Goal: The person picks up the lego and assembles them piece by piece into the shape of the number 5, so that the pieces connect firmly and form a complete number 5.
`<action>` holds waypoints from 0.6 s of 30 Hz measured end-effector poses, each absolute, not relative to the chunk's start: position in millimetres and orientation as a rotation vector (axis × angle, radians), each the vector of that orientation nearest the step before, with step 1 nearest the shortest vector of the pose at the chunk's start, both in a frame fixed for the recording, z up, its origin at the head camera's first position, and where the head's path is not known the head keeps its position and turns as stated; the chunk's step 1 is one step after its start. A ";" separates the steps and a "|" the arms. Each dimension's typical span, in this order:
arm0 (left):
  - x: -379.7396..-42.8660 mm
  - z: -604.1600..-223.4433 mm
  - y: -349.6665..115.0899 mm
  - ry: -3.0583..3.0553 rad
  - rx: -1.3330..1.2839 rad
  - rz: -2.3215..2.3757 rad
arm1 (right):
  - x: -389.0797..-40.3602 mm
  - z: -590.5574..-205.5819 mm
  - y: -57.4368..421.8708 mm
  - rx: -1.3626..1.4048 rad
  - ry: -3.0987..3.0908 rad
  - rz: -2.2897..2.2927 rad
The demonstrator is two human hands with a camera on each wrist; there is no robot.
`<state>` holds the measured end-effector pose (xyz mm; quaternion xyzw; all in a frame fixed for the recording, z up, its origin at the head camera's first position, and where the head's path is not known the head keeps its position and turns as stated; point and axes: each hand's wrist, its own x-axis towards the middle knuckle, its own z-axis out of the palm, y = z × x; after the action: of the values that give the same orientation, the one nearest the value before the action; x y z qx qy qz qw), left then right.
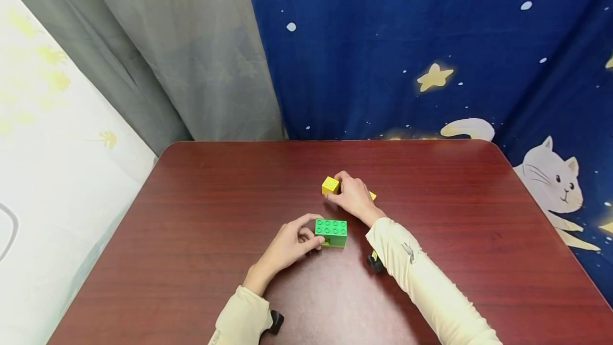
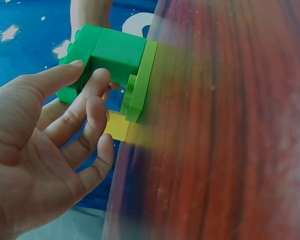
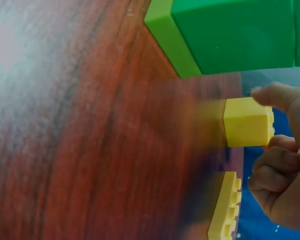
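My left hand (image 1: pixel 289 241) grips the left end of a green block assembly (image 1: pixel 337 232), thumb at the front and index finger at the back. In the left wrist view, dark green bricks (image 2: pixel 117 52) sit above a light green plate (image 2: pixel 144 82), with a gap at one end; the other fingers curl loosely beside it. Farther back, my right hand (image 1: pixel 353 196) pinches a yellow block (image 1: pixel 329 186), studs up on the table. The thumb overlaps the block's corner in the right wrist view, the lower fingers curled beside it.
A flat yellow studded piece (image 3: pixel 224 207) lies on the table just right of the yellow block, partly behind my right hand in the head view. The red-brown table (image 1: pixel 215 190) ends at the blue and grey curtains (image 1: pixel 383 57). Black wrist devices (image 1: pixel 276 322) hang at both sleeves.
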<state>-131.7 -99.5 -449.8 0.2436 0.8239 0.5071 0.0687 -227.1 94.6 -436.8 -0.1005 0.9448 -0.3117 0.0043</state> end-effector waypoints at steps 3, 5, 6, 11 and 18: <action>-130.5 -450.0 -99.9 2.483 0.751 1.531 | -226.6 -438.5 95.1 -0.292 2.964 -0.983; -130.4 -450.3 -100.0 2.485 0.761 1.533 | -225.9 -438.6 96.3 -0.293 2.959 -1.000; -130.4 -450.3 -100.0 2.486 0.761 1.533 | -225.3 -438.3 97.2 -0.297 2.956 -1.014; -130.9 -449.7 -99.3 2.486 0.765 1.531 | -220.9 -434.6 102.9 -0.310 2.948 -1.123; -129.3 -446.2 -98.3 2.500 0.720 1.510 | -212.7 -431.9 110.8 -0.350 2.928 -1.205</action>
<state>-129.3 -98.3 -446.2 0.2387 0.8293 0.5008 0.0666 -212.7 110.8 -431.9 -0.1099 0.9189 -0.3783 -0.0220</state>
